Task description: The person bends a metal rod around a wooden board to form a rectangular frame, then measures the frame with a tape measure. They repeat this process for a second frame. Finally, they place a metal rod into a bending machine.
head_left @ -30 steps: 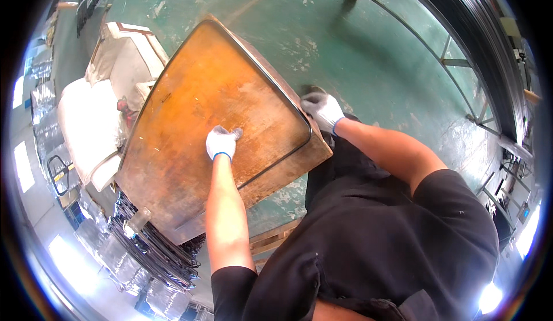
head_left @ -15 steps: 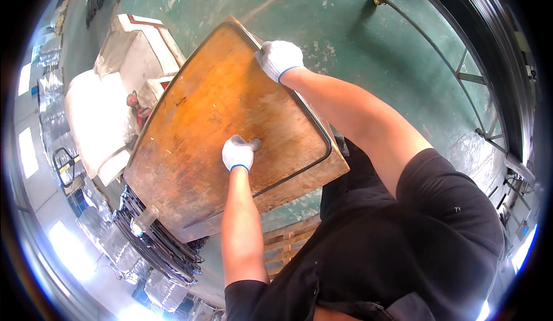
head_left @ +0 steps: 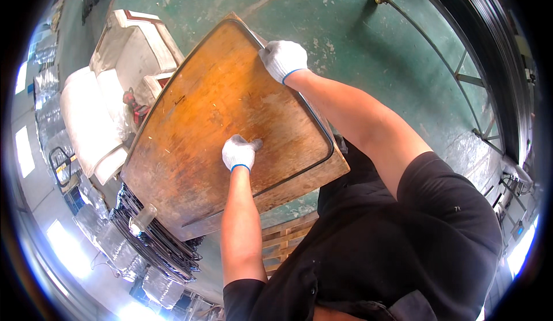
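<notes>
A worn wooden tabletop (head_left: pixel 201 125), stained orange and brown, lies before me. A thin black strip (head_left: pixel 314 116) runs round its edges, bending at the near right corner and along the near side. My right hand (head_left: pixel 283 60), in a white knitted glove with a blue cuff, is closed over the strip at the far right edge; its fingertips are hidden. In a matching glove, my left hand (head_left: pixel 239 152) is low over the middle of the wood. Its fingers are curled with the thumb out to the side, and whatever they may hold is hidden.
Left of the table stand a white padded seat (head_left: pixel 92 125) and a red power tool (head_left: pixel 135 108). Bundled black frames (head_left: pixel 152 237) with a clear container (head_left: pixel 144 218) are at the near left. A wooden pallet (head_left: pixel 282 243) lies below; a dark metal rack (head_left: pixel 472 79) rises on the right.
My right hand has shifted very slightly to the right along with the strip's edge. The left hand stays in place. The view has turned a little.
</notes>
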A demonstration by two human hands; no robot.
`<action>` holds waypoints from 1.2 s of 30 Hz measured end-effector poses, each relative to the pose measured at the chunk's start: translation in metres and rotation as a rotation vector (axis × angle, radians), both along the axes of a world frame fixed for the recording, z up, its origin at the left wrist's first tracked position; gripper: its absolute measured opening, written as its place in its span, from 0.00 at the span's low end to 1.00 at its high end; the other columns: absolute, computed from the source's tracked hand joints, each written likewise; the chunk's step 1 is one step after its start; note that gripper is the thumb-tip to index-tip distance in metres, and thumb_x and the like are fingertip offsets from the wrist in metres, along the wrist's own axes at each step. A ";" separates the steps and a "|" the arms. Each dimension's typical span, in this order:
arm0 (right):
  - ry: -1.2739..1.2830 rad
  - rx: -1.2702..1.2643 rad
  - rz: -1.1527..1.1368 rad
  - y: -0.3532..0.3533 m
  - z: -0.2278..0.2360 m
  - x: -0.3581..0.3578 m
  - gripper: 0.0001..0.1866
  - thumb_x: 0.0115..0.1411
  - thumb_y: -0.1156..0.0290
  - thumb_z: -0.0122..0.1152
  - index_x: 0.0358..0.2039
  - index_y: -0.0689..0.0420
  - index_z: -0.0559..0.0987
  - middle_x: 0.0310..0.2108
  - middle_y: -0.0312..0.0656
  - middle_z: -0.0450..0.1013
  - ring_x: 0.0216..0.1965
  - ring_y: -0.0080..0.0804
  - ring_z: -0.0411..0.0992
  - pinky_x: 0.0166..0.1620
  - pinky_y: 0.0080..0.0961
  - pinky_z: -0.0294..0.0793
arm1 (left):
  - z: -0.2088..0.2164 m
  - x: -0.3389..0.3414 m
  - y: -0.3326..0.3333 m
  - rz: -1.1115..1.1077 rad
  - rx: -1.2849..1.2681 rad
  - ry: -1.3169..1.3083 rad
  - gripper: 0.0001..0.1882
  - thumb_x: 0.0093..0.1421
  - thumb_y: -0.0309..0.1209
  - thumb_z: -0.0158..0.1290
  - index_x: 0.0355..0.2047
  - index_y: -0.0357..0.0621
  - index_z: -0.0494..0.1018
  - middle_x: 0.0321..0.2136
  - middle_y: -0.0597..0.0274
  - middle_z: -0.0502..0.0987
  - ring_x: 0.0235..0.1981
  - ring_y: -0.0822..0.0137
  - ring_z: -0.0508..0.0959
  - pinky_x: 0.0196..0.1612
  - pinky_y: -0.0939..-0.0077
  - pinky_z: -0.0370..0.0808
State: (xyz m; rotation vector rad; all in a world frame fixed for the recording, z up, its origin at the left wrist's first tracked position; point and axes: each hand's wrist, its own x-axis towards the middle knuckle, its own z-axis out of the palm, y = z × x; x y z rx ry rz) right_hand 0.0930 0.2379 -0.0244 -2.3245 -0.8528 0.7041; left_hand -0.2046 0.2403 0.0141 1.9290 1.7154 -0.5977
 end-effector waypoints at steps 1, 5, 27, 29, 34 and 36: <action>0.002 -0.001 -0.003 0.000 0.001 0.000 0.20 0.72 0.49 0.62 0.44 0.50 0.92 0.41 0.51 0.87 0.46 0.58 0.85 0.52 0.49 0.84 | 0.000 0.000 0.000 -0.001 -0.001 0.000 0.28 0.48 0.52 0.79 0.32 0.39 0.87 0.36 0.41 0.89 0.42 0.43 0.88 0.49 0.52 0.84; 0.024 0.004 -0.019 -0.002 0.003 0.000 0.20 0.72 0.49 0.61 0.44 0.49 0.93 0.42 0.50 0.88 0.46 0.58 0.85 0.52 0.49 0.84 | 0.002 0.001 -0.001 -0.031 0.005 -0.001 0.28 0.48 0.53 0.78 0.32 0.39 0.87 0.36 0.41 0.89 0.42 0.43 0.88 0.49 0.52 0.84; 0.388 -0.053 0.011 -0.294 0.015 -0.072 0.17 0.67 0.54 0.71 0.42 0.54 0.92 0.36 0.51 0.86 0.40 0.54 0.86 0.46 0.45 0.84 | -0.025 -0.018 0.005 -0.010 0.013 -0.074 0.28 0.49 0.50 0.82 0.32 0.38 0.85 0.33 0.44 0.88 0.37 0.45 0.86 0.44 0.51 0.81; 0.329 -0.026 0.005 -0.295 0.009 -0.077 0.15 0.67 0.55 0.70 0.40 0.53 0.92 0.35 0.51 0.85 0.39 0.55 0.85 0.45 0.46 0.83 | -0.029 -0.021 0.008 -0.045 0.026 -0.069 0.28 0.49 0.50 0.82 0.32 0.37 0.85 0.33 0.43 0.88 0.36 0.45 0.86 0.43 0.52 0.81; 0.255 0.008 -0.018 -0.293 0.009 -0.083 0.13 0.67 0.57 0.69 0.37 0.53 0.91 0.34 0.51 0.85 0.38 0.55 0.85 0.43 0.47 0.83 | -0.028 -0.021 0.006 -0.046 0.033 -0.081 0.29 0.49 0.51 0.82 0.32 0.36 0.85 0.32 0.43 0.88 0.35 0.46 0.86 0.43 0.52 0.80; 0.259 -0.009 -0.027 -0.292 0.013 -0.084 0.13 0.67 0.57 0.69 0.37 0.53 0.91 0.34 0.50 0.85 0.38 0.54 0.85 0.43 0.47 0.83 | -0.030 -0.022 0.008 -0.071 0.045 -0.061 0.29 0.50 0.51 0.82 0.32 0.36 0.85 0.32 0.43 0.88 0.35 0.47 0.86 0.43 0.53 0.80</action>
